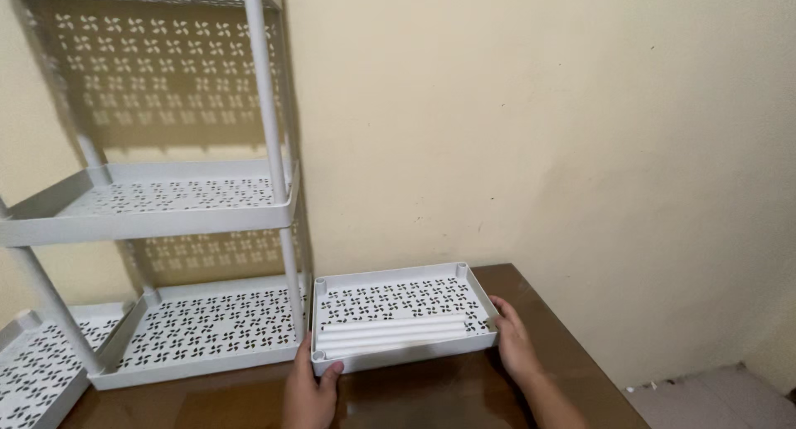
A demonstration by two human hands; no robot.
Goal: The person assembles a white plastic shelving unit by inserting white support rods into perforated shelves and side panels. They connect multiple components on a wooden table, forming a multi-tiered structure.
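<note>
The left hand (308, 387) and right hand (514, 338) clasp opposite ends of the tray (398, 300), keeping it level so the loose poles (390, 333) inside stay put.

Cream wall (539, 130), brown table (431, 392)

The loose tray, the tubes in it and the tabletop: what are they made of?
Tray: looks like matte white moulded plastic, pinwheel cut-outs through its floor. Tubes: smooth white, probably plastic too. Tabletop: glossy dark brown, wood or veneer; reflections show.
</note>
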